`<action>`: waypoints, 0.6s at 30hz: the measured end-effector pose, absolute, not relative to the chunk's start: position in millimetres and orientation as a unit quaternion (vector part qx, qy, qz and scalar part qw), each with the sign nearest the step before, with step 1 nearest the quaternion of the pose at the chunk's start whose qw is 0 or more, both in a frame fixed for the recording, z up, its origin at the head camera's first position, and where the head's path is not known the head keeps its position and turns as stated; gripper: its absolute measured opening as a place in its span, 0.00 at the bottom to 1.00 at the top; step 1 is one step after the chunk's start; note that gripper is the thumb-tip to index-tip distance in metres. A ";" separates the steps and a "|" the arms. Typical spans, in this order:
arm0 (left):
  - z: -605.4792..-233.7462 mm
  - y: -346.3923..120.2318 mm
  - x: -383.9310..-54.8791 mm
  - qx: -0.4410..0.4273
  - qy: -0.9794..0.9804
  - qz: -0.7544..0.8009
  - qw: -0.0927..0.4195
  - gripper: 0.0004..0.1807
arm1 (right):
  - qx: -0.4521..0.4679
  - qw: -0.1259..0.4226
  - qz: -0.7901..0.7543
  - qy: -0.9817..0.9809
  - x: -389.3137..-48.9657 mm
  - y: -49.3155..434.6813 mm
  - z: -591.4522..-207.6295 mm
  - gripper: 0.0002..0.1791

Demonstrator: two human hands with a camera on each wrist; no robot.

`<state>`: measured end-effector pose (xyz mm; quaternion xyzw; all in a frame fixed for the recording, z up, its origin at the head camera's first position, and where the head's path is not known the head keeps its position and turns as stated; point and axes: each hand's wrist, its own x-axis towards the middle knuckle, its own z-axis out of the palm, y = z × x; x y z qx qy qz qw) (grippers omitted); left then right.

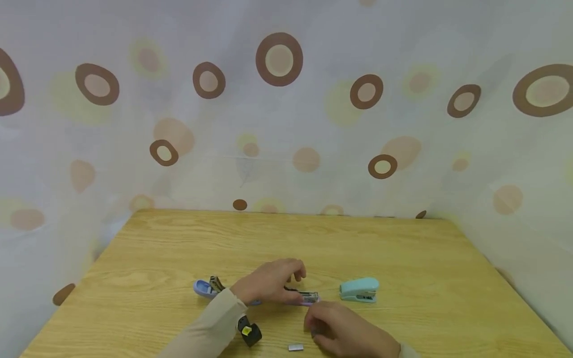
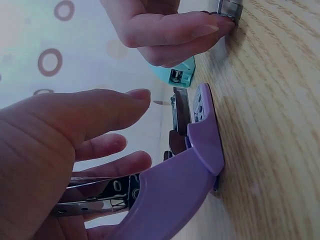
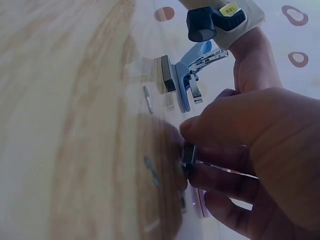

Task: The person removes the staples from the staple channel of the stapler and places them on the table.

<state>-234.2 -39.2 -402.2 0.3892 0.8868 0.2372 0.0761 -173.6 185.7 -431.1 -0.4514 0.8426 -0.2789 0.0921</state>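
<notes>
A purple stapler (image 2: 175,185) lies folded wide open on the table, its metal magazine showing. My left hand (image 1: 274,282) is over it, thumb and fingers loosely extended around its raised part in the left wrist view. Low over the table, just to the right, my right hand (image 1: 346,328) pinches a short strip of staples (image 3: 189,157) between thumb and fingers. The strip's shiny end (image 2: 229,8) shows at the fingertips in the left wrist view. Another staple strip (image 1: 295,347) lies on the wood near the front edge, left of the right hand.
An opened blue stapler (image 1: 204,288) lies left of the left hand, partly covered by the wrist. To the right stands a closed teal stapler (image 1: 359,290). A black wrist camera (image 1: 250,333) hangs below the left sleeve. Patterned cloth (image 1: 286,124) rises behind the wooden table (image 1: 179,238).
</notes>
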 end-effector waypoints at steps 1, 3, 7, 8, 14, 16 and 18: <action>-401.9 -39.7 -234.2 0.390 0.887 0.238 0.072 0.20 | -0.457 0.084 -0.276 0.842 -173.8 185.9 -431.4 0.09; -401.7 -41.2 -233.7 0.390 0.889 0.234 0.058 0.19 | -0.465 0.068 -0.275 0.839 -173.9 185.8 -432.2 0.10; -402.5 -44.0 -232.3 0.392 0.895 0.213 0.025 0.18 | -0.470 0.060 -0.279 0.835 -173.2 184.8 -434.2 0.09; -403.0 -44.4 -232.0 0.393 0.895 0.209 0.019 0.18 | -0.469 0.064 -0.280 0.835 -172.9 184.5 -434.4 0.08; -401.1 -43.7 -230.9 0.396 0.888 0.232 -0.003 0.16 | -0.472 0.029 -0.272 0.838 -172.0 186.7 -432.3 0.05; -399.2 -41.9 -230.6 0.395 0.888 0.235 -0.012 0.15 | -0.472 0.005 -0.278 0.836 -173.3 189.9 -430.0 0.06; -398.0 -39.6 -230.1 0.396 0.890 0.226 -0.021 0.15 | -0.472 -0.008 -0.301 0.828 -176.5 194.3 -426.7 0.07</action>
